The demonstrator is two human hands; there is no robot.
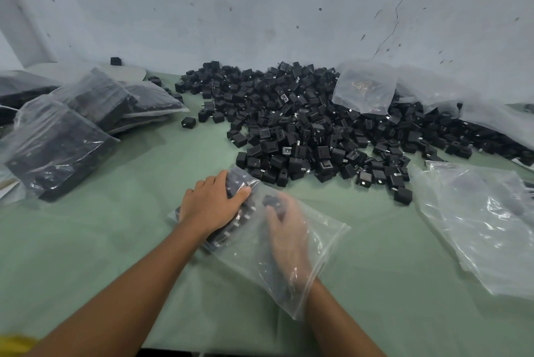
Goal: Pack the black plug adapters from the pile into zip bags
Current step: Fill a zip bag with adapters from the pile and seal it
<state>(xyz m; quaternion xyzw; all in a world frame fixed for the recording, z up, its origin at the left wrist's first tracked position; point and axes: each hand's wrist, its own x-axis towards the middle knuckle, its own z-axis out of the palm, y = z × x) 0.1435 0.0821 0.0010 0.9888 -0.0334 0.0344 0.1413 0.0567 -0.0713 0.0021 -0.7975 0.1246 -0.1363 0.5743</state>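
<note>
With filled bags (pixel 66 125) stacked at the frame's left and a big pile of black plug adapters (pixel 318 125) across centre, most work seems to remain: the left hand (pixel 212 203) curls over the row of adapters (pixel 228 233) in the lower-centre zip bag (pixel 323 238), the right hand (pixel 286 229) inside it, fingers blurred beyond telling.

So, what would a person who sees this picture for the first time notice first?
First the big pile of black plug adapters at the back of the green table, against the wall. Then, in front, the clear zip bag: the left hand holds it down over a packed row while the right hand, blurred, reaches inside. At the far left lie filled bags.
</note>
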